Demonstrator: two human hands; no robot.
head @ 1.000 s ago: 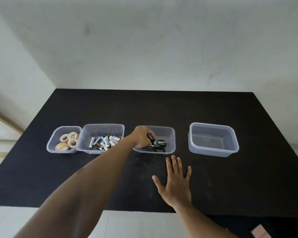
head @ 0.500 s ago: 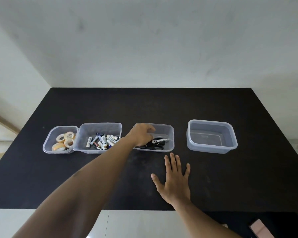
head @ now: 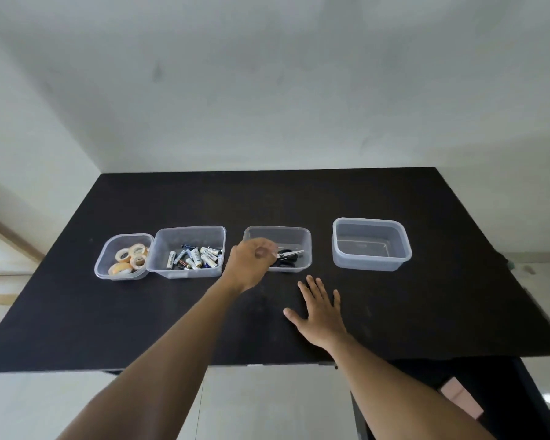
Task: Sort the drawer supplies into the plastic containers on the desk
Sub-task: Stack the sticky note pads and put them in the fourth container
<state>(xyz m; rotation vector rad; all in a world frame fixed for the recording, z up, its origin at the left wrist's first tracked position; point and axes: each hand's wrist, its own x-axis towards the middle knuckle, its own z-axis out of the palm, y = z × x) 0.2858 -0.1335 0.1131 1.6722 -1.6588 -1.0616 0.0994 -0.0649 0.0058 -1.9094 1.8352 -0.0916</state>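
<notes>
Four clear plastic containers stand in a row on the black desk [head: 299,195]. From the left, the first [head: 104,258] holds tape rolls [head: 129,257], the second [head: 172,235] holds batteries [head: 194,257], the third [head: 299,231] holds black-handled scissors [head: 288,255], and the fourth [head: 372,221] is empty. My left hand [head: 251,262] hovers at the third container's near-left corner, fingers loosely curled with nothing in them. The scissors lie free inside, just right of that hand. My right hand [head: 323,312] rests flat on the desk, fingers spread, in front of the third container.
A white wall rises behind the desk and at its left. The desk's near edge runs across the lower part of the view, with pale floor below it. A pinkish object [head: 461,400] lies low at the right, under the desk's edge.
My left hand was gripping the scissors inside the third container. It has let them go and drawn back toward the near left. The right hand has stayed flat.
</notes>
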